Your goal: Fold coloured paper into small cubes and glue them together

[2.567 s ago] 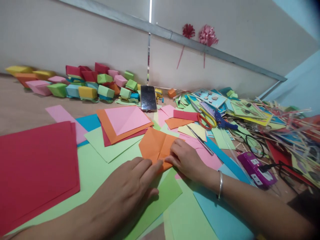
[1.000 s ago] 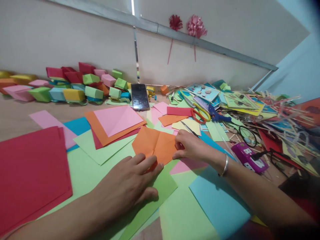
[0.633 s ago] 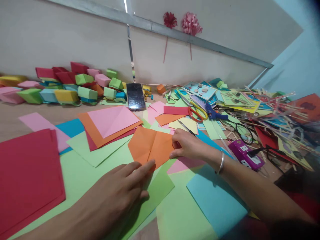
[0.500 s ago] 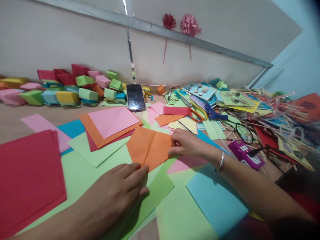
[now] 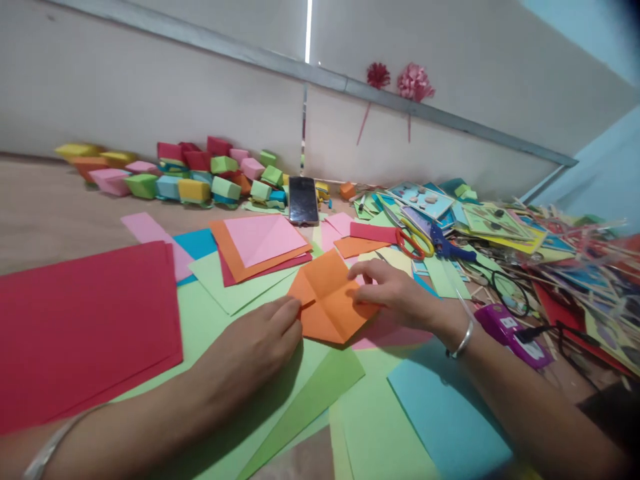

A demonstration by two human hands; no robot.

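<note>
A creased sheet of orange paper [image 5: 330, 303] with folded-in flaps lies on the light green sheets [image 5: 205, 333]. My left hand [image 5: 265, 337] is closed on its left corner, thumb and fingers pressed together there. Over the right side of the same paper, my right hand [image 5: 395, 293] has thumb and index finger apart, their tips at or just above the surface. Crease lines cross in the middle of the orange paper. A darker green strip [image 5: 310, 407] lies just in front of it, and a blue sheet [image 5: 445, 413] is under my right forearm.
Red sheets [image 5: 90, 320] are stacked at left. Behind are pink paper [image 5: 265, 237], a phone [image 5: 303, 200] and folded paper boxes [image 5: 195, 191] along the wall. Scissors [image 5: 411, 244], a blue-handled tool [image 5: 447, 245], a purple power box [image 5: 515, 333] and cluttered sticks lie to the right.
The orange paper has been turned, showing crossed creases. My left hand has shifted to its left corner, and my right finger and thumb have spread. The camera view has swung left.
</note>
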